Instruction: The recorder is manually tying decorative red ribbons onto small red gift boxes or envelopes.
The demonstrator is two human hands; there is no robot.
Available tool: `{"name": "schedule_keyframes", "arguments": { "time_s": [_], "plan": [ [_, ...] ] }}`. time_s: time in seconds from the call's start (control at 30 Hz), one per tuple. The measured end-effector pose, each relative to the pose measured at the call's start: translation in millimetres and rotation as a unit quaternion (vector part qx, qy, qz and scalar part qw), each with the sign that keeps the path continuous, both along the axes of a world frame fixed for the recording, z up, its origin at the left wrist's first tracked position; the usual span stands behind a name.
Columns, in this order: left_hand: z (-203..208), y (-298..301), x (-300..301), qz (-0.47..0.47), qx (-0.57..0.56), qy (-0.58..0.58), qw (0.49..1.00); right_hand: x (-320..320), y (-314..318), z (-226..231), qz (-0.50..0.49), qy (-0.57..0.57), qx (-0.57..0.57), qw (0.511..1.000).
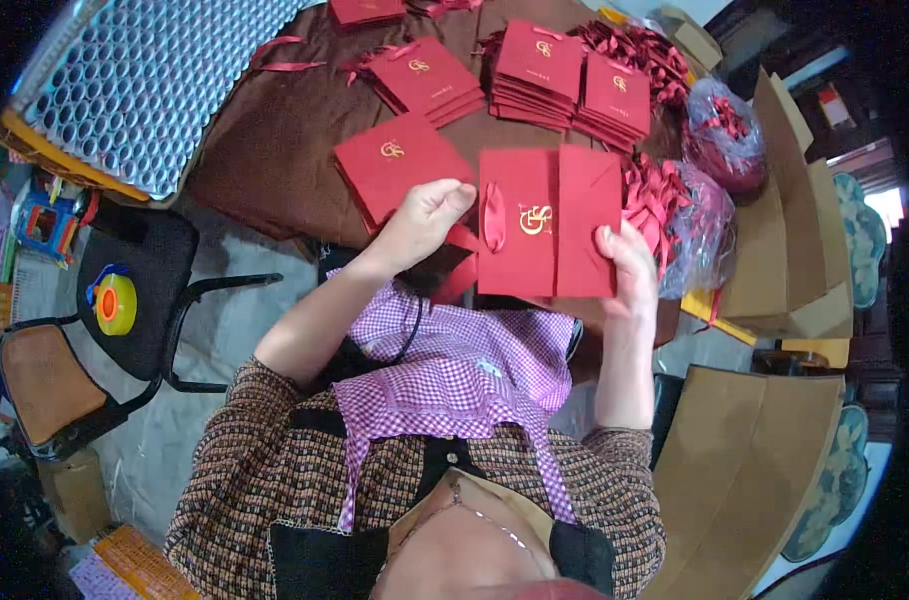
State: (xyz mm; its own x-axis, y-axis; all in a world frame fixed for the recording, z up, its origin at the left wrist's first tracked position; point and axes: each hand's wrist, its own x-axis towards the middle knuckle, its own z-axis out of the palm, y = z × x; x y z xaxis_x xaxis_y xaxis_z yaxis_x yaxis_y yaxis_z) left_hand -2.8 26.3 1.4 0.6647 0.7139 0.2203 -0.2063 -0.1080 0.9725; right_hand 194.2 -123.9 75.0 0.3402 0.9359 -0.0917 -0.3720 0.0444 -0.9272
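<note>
One red paper bag (520, 255) with a gold emblem and a ribbon is held at the centre of the frame, its right side gripped between thumb and fingers by the right hand (632, 265); the left hand (427, 225) is curled just left of it, and whether anything is pinched there cannot be told; five red piles (537, 65) are counted at upper middle; two clear plastic bags (723, 160) are seen at right.

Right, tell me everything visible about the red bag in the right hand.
The red bag looks like stiff paper, mostly flat, with a gold emblem, a glossy red ribbon near its left edge and a folded panel along its right. The right hand grips its right side, near the picture's centre.
</note>
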Motion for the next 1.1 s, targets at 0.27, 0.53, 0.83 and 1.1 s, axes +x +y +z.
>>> {"name": "schedule_keyframes", "arguments": {
  "time_s": [0.27, 0.53, 0.83, 1.1],
  "plan": [
    [-3, 50, -55, 0.132, -0.006, 0.121, 0.984, 31, 139, 73, 0.07, -0.39, 0.095, 0.913],
    [-3, 99, -87, 0.252, 0.132, 0.078, 0.955, 29, 329, -41, -0.055, -0.698, 0.376, 0.607],
    [2, 177, -71, 0.26, 0.387, 0.167, 0.869, 14, 314, -111, 0.019, -0.811, 0.185, 0.554],
    [-35, 261, 9, 0.128, 0.506, 0.45, 0.724, 18, 319, -115, 0.118, -0.81, 0.11, 0.563]
  ]
}}
